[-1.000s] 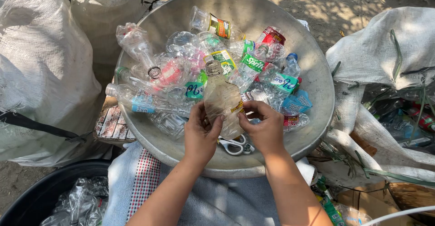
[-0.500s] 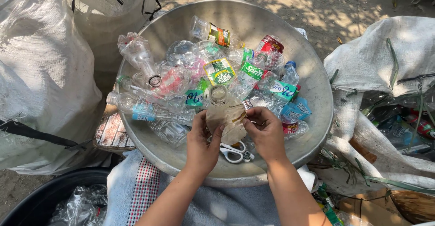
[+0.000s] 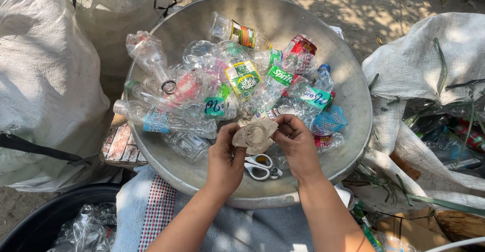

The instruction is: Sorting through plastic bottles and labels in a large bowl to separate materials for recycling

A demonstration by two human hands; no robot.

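Both my hands hold one crushed, dirty brownish plastic bottle over the near part of a big round metal basin. My left hand grips its left side and my right hand grips its right side, with the bottle's round end facing me. White-handled scissors lie in the basin just below my hands. A heap of several crushed clear plastic bottles with coloured labels fills the basin beyond.
A large white sack stands at the left and another white sack with bottles at the right. A black tub holding clear crushed plastic sits at the lower left. A checked cloth covers my lap.
My hands drew the brownish bottle nearer to me and turned it so its round end faces up. The camera view shifted slightly.
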